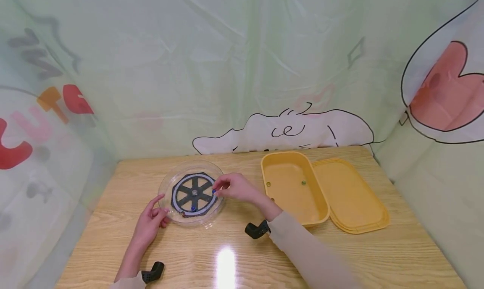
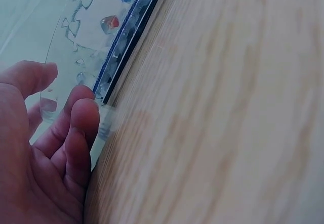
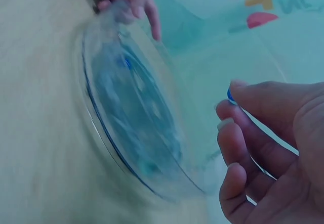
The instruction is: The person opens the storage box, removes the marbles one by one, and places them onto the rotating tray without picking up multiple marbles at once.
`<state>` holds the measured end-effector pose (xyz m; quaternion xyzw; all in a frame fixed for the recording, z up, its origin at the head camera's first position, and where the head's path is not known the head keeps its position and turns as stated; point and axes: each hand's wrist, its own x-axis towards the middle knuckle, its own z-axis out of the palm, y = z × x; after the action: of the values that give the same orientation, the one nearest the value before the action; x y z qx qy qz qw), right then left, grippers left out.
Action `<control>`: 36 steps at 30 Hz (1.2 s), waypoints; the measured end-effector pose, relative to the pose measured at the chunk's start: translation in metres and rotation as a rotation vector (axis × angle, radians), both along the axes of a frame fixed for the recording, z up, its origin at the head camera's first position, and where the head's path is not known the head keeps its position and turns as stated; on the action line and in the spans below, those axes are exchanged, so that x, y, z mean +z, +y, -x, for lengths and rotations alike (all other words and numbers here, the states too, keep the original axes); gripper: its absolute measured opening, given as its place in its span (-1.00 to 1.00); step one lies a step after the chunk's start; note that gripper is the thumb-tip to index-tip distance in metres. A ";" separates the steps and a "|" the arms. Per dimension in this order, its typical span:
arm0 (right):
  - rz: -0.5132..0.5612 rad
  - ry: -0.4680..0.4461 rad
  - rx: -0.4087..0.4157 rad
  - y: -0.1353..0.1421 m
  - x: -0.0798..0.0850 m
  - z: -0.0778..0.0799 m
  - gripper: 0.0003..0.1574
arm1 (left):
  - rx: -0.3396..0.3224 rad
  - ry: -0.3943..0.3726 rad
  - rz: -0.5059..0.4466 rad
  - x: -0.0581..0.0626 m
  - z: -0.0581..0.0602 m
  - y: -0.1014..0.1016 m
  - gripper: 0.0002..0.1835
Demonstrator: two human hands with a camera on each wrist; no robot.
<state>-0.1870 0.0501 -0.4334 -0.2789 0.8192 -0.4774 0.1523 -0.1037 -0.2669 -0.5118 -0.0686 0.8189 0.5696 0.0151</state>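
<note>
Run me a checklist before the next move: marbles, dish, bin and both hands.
1. Blue marble secured: ok, the right hand pinches it.
2. Marble set down in the clear dish: not ok, the right hand has not let go of it.
3. Left hand at the dish: ok, it is at the rim; whether it grips firmly, cannot tell.
4. Dish supported: ok, it stands on the wooden table.
5. Yellow bin uncovered: ok, the yellow lid lies beside it.
6. Bin emptied: not ok, small marbles lie inside.
</note>
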 end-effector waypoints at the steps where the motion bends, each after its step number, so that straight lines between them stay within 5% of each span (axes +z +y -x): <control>1: 0.011 -0.012 -0.001 -0.005 -0.002 -0.002 -0.85 | 0.001 0.002 0.006 -0.001 0.000 -0.001 -0.45; 10: 0.060 -0.062 -0.074 -0.029 -0.013 -0.014 -0.85 | -0.001 0.016 0.012 -0.003 -0.001 -0.001 -0.44; 32: 0.067 -0.063 -0.153 -0.023 -0.010 -0.014 -0.78 | -0.001 0.016 -0.026 -0.003 0.001 0.000 -0.44; 36: 0.068 -0.039 -0.165 -0.012 -0.002 -0.011 -0.80 | -0.005 -0.005 -0.034 0.011 -0.002 0.005 -0.44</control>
<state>-0.1755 0.0384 -0.4354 -0.2059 0.8197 -0.5212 0.1189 -0.1013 -0.2623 -0.5008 -0.0677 0.8093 0.5832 0.0195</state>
